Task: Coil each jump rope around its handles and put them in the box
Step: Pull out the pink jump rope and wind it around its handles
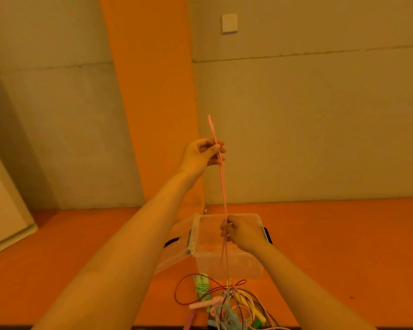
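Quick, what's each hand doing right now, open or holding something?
Left hand: raised, pinching the pink jump rope.
Right hand: gripping the same rope lower down, over the clear plastic box.

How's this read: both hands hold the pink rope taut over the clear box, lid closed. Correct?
No: the lid is open, leaning off to the left, as the head view shows. The rest holds: left hand and right hand hold the pink rope taut over the clear box.
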Demonstrator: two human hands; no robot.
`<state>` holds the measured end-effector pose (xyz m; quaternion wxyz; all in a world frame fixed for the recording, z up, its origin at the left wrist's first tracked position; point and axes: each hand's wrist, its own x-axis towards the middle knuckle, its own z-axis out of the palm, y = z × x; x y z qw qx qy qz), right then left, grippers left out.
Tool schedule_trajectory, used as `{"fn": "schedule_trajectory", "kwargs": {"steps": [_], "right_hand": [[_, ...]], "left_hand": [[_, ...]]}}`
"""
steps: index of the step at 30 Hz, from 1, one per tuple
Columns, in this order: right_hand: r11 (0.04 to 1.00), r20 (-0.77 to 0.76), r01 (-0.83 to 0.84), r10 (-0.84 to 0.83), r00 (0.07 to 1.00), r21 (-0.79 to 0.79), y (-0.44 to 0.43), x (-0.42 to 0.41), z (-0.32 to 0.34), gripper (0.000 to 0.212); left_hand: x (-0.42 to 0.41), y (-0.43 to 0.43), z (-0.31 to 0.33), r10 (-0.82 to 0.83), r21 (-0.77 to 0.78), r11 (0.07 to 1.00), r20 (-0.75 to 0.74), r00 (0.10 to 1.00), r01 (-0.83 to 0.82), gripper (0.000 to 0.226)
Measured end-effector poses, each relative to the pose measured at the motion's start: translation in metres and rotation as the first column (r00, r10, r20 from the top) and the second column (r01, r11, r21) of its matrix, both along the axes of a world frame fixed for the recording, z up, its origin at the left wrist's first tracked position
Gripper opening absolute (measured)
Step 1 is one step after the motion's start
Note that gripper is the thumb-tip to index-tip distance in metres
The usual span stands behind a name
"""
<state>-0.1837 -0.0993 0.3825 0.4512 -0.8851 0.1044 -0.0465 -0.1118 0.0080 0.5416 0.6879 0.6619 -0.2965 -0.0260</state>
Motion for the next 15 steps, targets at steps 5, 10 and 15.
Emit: {"fn": "schedule_trajectory", "kwargs": {"steps": [5,10,15], "right_hand": [[0.992,0.158,0.038,-0.058,0.986,0.124,-0.002,0.009,0.038,0.024],[0.952,0.440,0.022,-0.161,0.883,0.305,-0.005,0.023,0.121,0.024],[0.950,0.501,0.001,-0.165,0.850,0.313,-0.003,0.024,0.131,0.024]], "left_hand": [[0.012,0.016,-0.024,-0.100,0.249,0.957,-0.206,0.973,0.151,0.044],[0.014,0.022,-0.089,-0.158,0.507,0.818,-0.255,0.954,0.271,0.049],[0.002,0.010,-0.127,-0.152,0.451,0.867,-0.162,0.975,0.210,0.021]]}}
